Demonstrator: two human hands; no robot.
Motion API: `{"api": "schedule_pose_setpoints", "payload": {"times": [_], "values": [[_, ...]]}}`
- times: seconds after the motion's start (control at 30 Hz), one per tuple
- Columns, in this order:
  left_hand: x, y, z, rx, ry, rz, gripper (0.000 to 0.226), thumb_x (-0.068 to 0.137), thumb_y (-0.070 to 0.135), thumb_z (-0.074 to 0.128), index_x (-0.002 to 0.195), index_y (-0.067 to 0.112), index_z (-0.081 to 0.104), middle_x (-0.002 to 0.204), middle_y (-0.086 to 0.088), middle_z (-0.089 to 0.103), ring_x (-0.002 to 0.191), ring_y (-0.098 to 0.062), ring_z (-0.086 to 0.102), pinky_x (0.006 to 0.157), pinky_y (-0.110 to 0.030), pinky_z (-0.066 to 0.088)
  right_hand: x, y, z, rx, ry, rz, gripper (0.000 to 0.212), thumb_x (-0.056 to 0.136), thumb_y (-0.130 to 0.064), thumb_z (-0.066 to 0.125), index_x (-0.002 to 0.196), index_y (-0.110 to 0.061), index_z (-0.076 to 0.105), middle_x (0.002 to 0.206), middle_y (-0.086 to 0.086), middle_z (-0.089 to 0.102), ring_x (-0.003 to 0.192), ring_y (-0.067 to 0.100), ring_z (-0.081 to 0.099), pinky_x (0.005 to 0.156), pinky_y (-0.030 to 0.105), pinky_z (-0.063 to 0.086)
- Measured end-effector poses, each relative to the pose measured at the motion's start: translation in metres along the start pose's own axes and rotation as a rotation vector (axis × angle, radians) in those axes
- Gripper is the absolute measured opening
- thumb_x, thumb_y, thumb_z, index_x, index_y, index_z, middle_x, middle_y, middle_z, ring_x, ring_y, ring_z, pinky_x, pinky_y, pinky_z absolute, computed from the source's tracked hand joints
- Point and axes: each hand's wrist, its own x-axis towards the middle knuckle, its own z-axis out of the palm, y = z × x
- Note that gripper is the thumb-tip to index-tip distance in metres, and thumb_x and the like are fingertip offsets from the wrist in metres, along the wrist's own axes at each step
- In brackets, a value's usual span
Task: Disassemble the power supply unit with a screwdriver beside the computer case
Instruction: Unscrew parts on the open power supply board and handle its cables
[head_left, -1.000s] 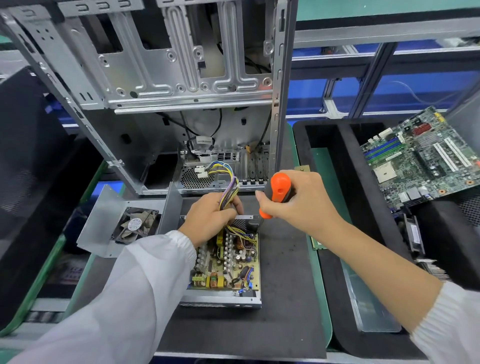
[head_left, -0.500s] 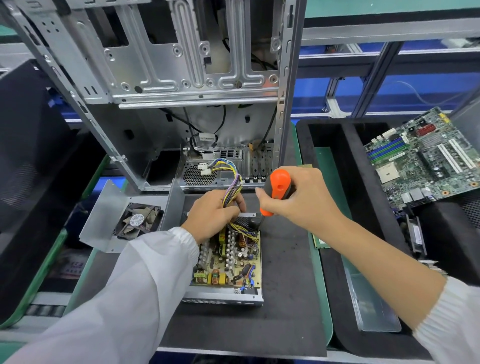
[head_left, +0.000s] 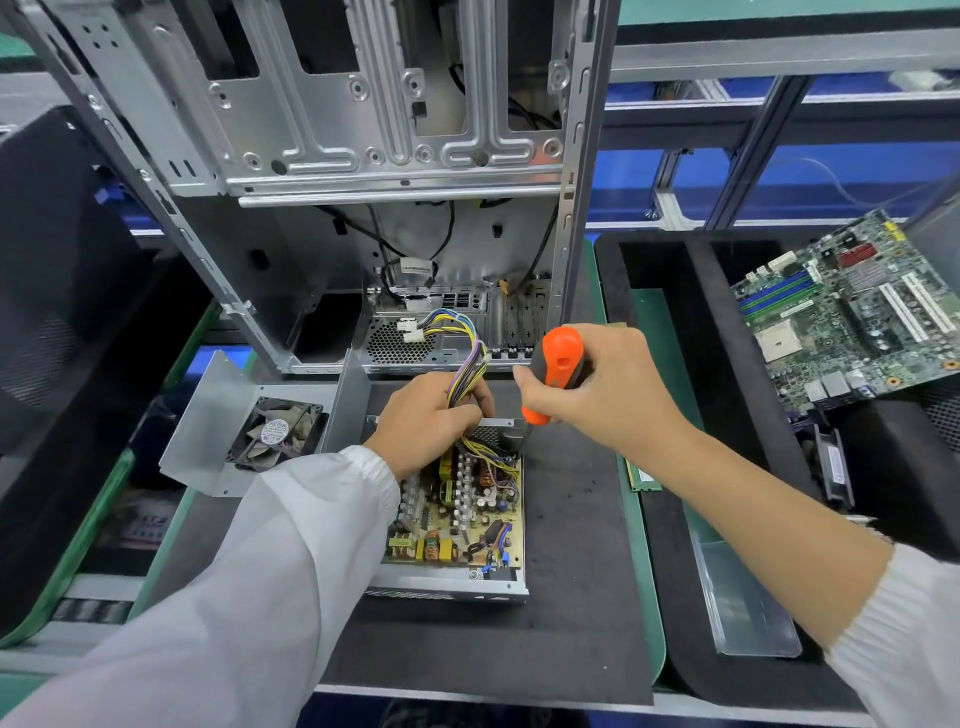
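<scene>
A: We have the power supply unit lying open on the dark mat, just in front of the computer case. Our left hand has its fingers curled round the wire bundle, lifting it off the board.

B: And our right hand is wrapped tight on the orange screwdriver, held upright at the far right corner of the unit (the tip is hidden behind the housing, so we cannot tell whether it sits in a screw).

A: We judge the steel shell stiff and fairly heavy, safe to grip by its walls. The circuit board looks fragile; we should take it by its edges, not the coils or capacitors. The wires are soft and will spring back.

B: Containers: the black foam tray on the right holds a motherboard, leaning in its far compartment. The removed cover on the left carries the fan.
</scene>
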Motion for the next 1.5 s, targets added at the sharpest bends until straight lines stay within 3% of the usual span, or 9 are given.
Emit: {"api": "schedule_pose_setpoints", "payload": {"times": [0.33,0.5,0.6,0.8,1.07,1.27,1.33,1.4,1.5], "values": [[0.001,0.001,-0.004,-0.158,-0.087,0.108,0.032,0.071,0.013,0.056,0.065,0.043,0.063,0.066,0.005,0.055,0.065,-0.013,0.048,0.070,-0.034,0.037,0.009,-0.011,0.005,-0.081,-0.189,-0.004,0.035,0.079,-0.028,0.074,0.061,-0.011,0.049,0.055,0.002,0.045,0.054,0.016,0.037,0.054,0.030,0.035],[0.002,0.003,-0.016,-0.332,-0.261,0.221,0.031,0.082,0.003,0.075,0.083,0.033,0.075,0.082,-0.002,0.067,0.078,-0.017,0.057,0.076,-0.027,0.043,0.015,-0.016,-0.003,-0.178,-0.335,0.015,0.034,0.082,-0.036,0.072,0.084,-0.020,0.042,0.055,-0.007,0.047,0.047,0.008,0.040,0.049,0.020,0.033],[0.014,0.010,-0.013,-0.316,-0.329,0.235,0.011,0.076,0.008,0.080,0.084,0.013,0.075,0.082,-0.016,0.071,0.081,-0.017,0.059,0.080,-0.030,0.043,0.019,-0.023,-0.008,-0.368,-0.281,0.022,0.040,0.078,-0.047,0.072,0.071,-0.027,0.038,0.056,-0.007,0.049,0.051,0.007,0.045,0.055,0.031,0.042],[0.020,0.000,-0.001,-0.272,-0.220,0.270,0.013,0.076,0.003,0.080,0.085,-0.002,0.072,0.078,-0.005,0.073,0.076,-0.008,0.065,0.076,-0.024,0.051,0.037,-0.050,-0.014,-0.655,-0.337,0.043,0.057,0.068,-0.073,0.064,0.058,-0.021,0.041,0.064,-0.002,0.047,0.069,0.025,0.051,0.054,0.030,0.034],[0.021,-0.006,-0.001,-0.309,-0.251,0.313,0.016,0.076,0.000,0.079,0.092,0.000,0.074,0.085,-0.004,0.075,0.082,-0.009,0.068,0.082,-0.022,0.050,0.047,-0.078,-0.007,-0.888,-0.546,0.021,0.049,0.093,-0.052,0.050,0.066,-0.015,0.033,0.065,-0.001,0.035,0.054,0.014,0.032,0.054,0.032,0.029],[0.024,-0.008,-0.003,-0.337,-0.276,0.279,0.014,0.076,0.015,0.079,0.085,0.004,0.074,0.085,-0.021,0.069,0.083,-0.021,0.063,0.084,-0.048,0.050,0.053,-0.087,-0.020,-0.854,-0.860,-0.015,0.030,0.093,-0.043,0.056,0.106,-0.017,0.050,0.075,-0.003,0.041,0.076,0.020,0.047,0.054,0.031,0.033],[0.025,-0.007,-0.003,-0.334,-0.304,0.283,0.016,0.079,0.011,0.076,0.081,0.027,0.078,0.079,-0.005,0.071,0.082,-0.014,0.063,0.079,-0.035,0.052,0.056,-0.091,-0.024,-0.876,-0.964,-0.020,0.024,0.094,-0.035,0.059,0.109,-0.019,0.049,0.090,0.000,0.050,0.093,0.025,0.057,0.068,0.036,0.046],[0.026,-0.008,-0.002,-0.359,-0.338,0.262,0.020,0.079,0.010,0.076,0.089,0.027,0.078,0.090,0.001,0.076,0.091,-0.013,0.068,0.087,-0.028,0.053,0.055,-0.093,-0.022,-0.912,-1.003,-0.075,0.022,0.093,-0.019,0.060,0.114,-0.019,0.052,0.106,0.004,0.054,0.102,0.027,0.059,0.077,0.037,0.048],[0.026,-0.009,-0.002,-0.381,-0.309,0.265,0.021,0.074,0.017,0.079,0.094,0.024,0.077,0.095,0.000,0.076,0.094,-0.013,0.070,0.085,-0.023,0.054,0.051,-0.096,-0.016,-0.958,-1.003,-0.173,0.030,0.091,-0.006,0.058,0.118,-0.020,0.059,0.112,0.003,0.055,0.101,0.023,0.058,0.062,0.028,0.039]]}}
